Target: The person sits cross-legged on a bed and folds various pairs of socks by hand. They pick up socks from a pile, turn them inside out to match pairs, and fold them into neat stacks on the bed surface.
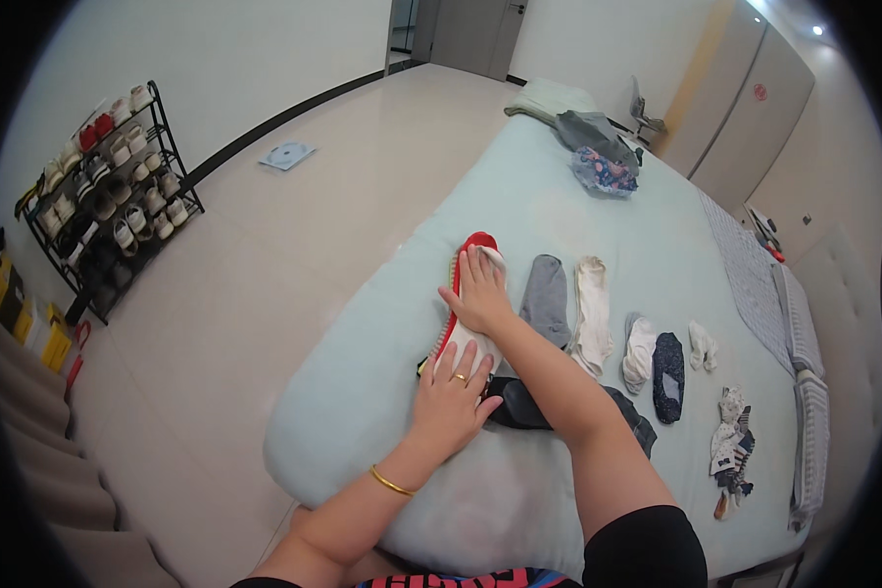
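A white sock [464, 336] with red edging and a red end lies lengthwise near the bed's left edge. My right hand [482, 292] presses flat on its far part, fingers spread. On the near part rests my left hand [447, 400], also spread, with a ring on one finger and a gold bangle at the wrist. Dark socks [519, 404] lie beside my left hand and partly under my right forearm. Right of the red-edged sock, a grey sock [546, 294] and a long white sock [591, 312] are laid out side by side.
Farther right lie a white-grey sock [639, 355], a dark speckled sock [668, 377], a small white bundle [702, 346] and a patterned sock pile [730, 446]. A floral bundle [606, 172] sits at the bed's far end. A shoe rack [157, 137] stands against the left wall.
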The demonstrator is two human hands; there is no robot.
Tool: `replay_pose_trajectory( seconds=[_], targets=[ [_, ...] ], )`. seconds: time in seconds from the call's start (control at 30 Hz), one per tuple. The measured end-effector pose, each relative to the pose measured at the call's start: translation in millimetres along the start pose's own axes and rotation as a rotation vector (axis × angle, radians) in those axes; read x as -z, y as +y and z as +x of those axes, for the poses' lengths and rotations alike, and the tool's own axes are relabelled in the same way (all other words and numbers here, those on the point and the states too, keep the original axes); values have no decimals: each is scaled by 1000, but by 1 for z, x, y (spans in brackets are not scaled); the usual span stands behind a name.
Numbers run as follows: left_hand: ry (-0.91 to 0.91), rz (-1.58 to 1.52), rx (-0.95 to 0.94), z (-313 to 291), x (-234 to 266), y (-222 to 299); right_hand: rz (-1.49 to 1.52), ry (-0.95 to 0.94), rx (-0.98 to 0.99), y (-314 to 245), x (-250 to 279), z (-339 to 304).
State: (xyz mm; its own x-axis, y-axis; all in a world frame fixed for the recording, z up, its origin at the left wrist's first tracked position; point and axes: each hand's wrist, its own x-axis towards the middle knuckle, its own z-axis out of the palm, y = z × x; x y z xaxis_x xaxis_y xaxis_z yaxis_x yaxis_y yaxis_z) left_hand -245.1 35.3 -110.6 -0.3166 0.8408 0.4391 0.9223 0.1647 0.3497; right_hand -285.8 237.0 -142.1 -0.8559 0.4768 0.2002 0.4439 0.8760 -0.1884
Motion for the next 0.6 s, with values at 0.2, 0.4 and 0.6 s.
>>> replay_pose_trajectory(
  seconds=[0.2,0.4,0.6],
  targets=[
    [-3,-13,46,0,-5,-3,-12,49,-30,15,-20,29],
    [18,-15,49,-2,-9,-3,-85,-71,-121,16,-13,43],
    [46,-83,83,4,-8,-2,-78,-289,-64,28,2,63]
  ],
)
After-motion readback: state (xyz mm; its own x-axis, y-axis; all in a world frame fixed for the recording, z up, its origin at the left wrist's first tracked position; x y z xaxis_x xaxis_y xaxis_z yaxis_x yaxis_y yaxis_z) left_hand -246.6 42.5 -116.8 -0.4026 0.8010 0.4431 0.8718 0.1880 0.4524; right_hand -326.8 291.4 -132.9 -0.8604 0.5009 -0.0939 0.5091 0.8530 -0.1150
